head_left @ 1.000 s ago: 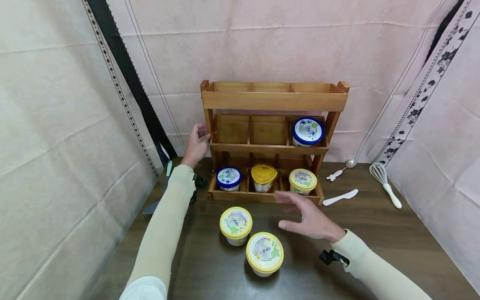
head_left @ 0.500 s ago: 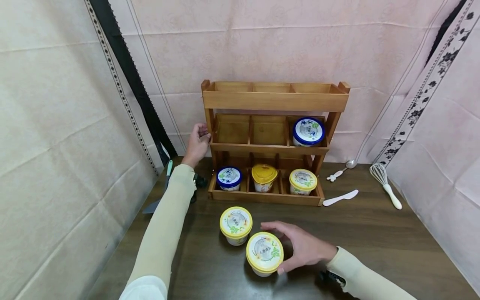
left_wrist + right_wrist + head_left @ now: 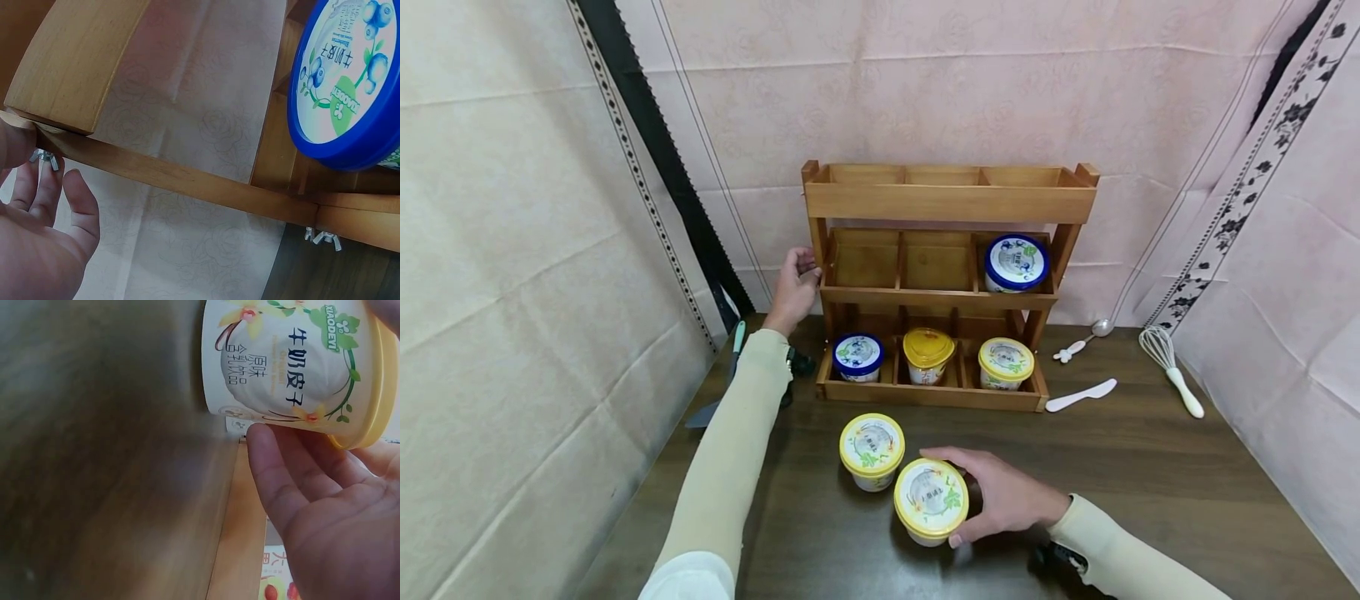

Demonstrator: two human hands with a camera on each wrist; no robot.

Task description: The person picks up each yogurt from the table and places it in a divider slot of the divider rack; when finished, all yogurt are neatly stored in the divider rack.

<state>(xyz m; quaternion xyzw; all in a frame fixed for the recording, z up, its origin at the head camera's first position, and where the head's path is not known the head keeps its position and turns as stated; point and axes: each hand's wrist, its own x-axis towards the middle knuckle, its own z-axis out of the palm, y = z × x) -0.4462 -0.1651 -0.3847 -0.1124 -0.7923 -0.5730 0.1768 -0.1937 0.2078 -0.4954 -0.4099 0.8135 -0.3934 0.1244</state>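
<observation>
My right hand [image 3: 1003, 493] grips a white tub with a yellow lid [image 3: 931, 497] on the dark table, thumb at the near side and fingers around the far side. In the right wrist view the tub's printed side [image 3: 281, 362] lies against my curled fingers [image 3: 281, 475]. Just left of it stands a second yellow-lidded tub [image 3: 872, 447]. My left hand [image 3: 795, 287] holds the left side post of a three-tier wooden rack [image 3: 951, 203], beside a wing nut [image 3: 45, 159]. Part of that grip is cut off in the left wrist view.
On the middle tier sits a blue-lidded tub [image 3: 1017, 262]. The bottom tier holds a blue-lidded tub [image 3: 857, 355], an orange-yellow-lidded cup [image 3: 928, 352] and a yellow-lidded tub [image 3: 1005, 362]. A white knife [image 3: 1081, 395], spoon [image 3: 1084, 340] and whisk [image 3: 1172, 372] lie right.
My right hand has come down and left from in front of the rack and taken hold of the nearer yellow-lidded tub, which has shifted slightly upward in view. The left hand stays put.
</observation>
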